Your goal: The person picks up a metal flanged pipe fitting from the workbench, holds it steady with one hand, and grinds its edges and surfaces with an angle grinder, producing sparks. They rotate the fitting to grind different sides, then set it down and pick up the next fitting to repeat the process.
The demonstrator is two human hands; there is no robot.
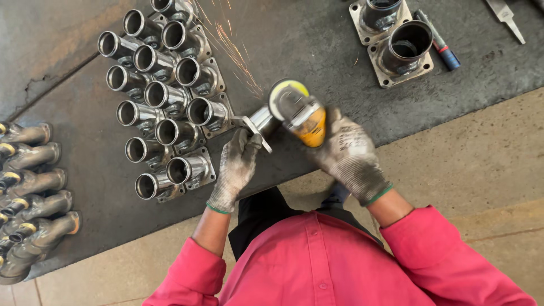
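The left hand (235, 167), gloved, was closed on the flange of a steel fitting (256, 123) and pinned it to the dark mat (317, 51) near its front edge. The right hand (348, 156), also gloved, was wrapped around a yellow grinder (303, 116) whose disc met the fitting's tube end. Sparks (235, 48) flew up and away across the mat.

Just left of the fitting lay 13 like pieces (164, 102) packed in rows, open ends bright. At the far left, partly out of view, was a stack of curved pipes (31, 187). Whether either lot had been ground I could not tell, so the share done stays a guess; 1 piece was clearly under the disc. At the top right sat 2 wider flanged parts (396, 45), a marker (439, 42) touching 1 of them, and a file (506, 18) apart.
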